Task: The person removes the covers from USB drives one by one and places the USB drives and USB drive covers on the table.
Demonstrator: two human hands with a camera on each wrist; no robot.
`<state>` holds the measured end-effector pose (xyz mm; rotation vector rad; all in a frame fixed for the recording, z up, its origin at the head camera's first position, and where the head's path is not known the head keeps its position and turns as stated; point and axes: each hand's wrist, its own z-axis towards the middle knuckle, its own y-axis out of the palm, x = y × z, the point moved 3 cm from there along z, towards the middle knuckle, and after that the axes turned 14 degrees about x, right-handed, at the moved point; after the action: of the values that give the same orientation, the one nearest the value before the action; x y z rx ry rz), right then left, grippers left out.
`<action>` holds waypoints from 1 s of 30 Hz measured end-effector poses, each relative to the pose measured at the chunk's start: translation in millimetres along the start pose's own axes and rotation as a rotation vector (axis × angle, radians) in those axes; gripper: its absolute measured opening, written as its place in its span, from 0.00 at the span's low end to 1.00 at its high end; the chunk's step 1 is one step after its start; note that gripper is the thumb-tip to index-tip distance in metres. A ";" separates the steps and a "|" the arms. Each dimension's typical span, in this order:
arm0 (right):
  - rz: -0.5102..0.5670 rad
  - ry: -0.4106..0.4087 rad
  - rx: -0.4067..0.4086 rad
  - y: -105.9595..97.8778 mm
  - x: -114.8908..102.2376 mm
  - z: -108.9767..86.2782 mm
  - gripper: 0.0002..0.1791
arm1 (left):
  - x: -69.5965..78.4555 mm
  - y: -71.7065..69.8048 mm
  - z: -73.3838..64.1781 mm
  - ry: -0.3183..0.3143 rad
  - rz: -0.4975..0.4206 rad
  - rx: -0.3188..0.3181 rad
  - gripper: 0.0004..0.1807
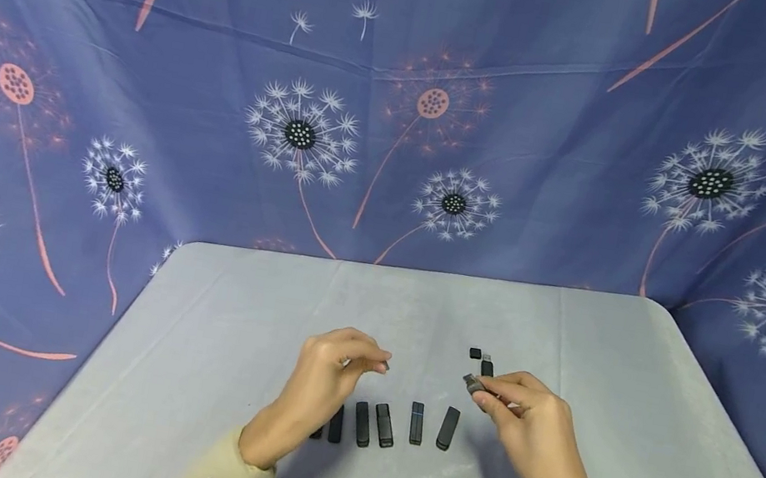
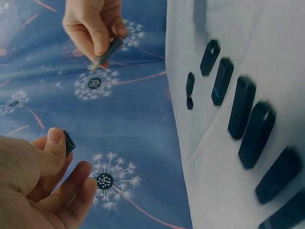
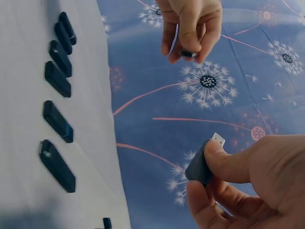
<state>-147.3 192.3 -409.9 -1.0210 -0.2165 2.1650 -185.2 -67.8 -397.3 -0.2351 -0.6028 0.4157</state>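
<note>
My right hand pinches a dark USB flash drive between thumb and fingers, its bare metal plug pointing outward. Between the thumb and fingers of my left hand is a small dark cap, mostly covered by the fingers in the head view. Both hands are raised over the table, apart from each other. Just beyond the right hand, an uncapped black flash drive lies on the table beside its small black cap.
Several capped dark flash drives lie in a row on the white-covered table, among them one with a blue stripe and one at the row's right end. A blue dandelion-print curtain hangs behind the table.
</note>
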 end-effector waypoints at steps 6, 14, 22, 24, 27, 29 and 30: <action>0.010 0.030 0.032 4.6 0.6 19.5 0.09 | -8.2 9.2 25.1 -0.046 0.028 -0.064 0.10; -0.070 0.148 -0.019 8.0 6.6 32.0 0.08 | -8.4 29.0 47.1 -0.014 0.056 -0.055 0.06; -0.107 0.268 -0.064 12.8 14.6 45.5 0.08 | -14.1 48.6 66.9 -0.146 -0.025 -0.067 0.06; -0.112 0.295 -0.084 16.5 16.2 49.4 0.09 | -18.5 52.7 70.6 -0.182 -0.033 -0.082 0.05; -0.121 0.335 -0.115 21.3 17.9 56.3 0.10 | -25.4 60.1 74.8 -0.234 -0.011 -0.132 0.04; -0.131 0.352 -0.136 23.6 19.1 61.3 0.10 | -29.1 66.6 78.1 -0.273 0.004 -0.169 0.04; -0.140 0.357 -0.149 24.4 19.8 63.6 0.10 | -30.4 69.9 79.8 -0.288 0.014 -0.188 0.04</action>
<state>-215.0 197.1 -389.5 -1.4130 -0.2734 1.8259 -276.6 -11.5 -371.8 -0.3626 -0.9248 0.4096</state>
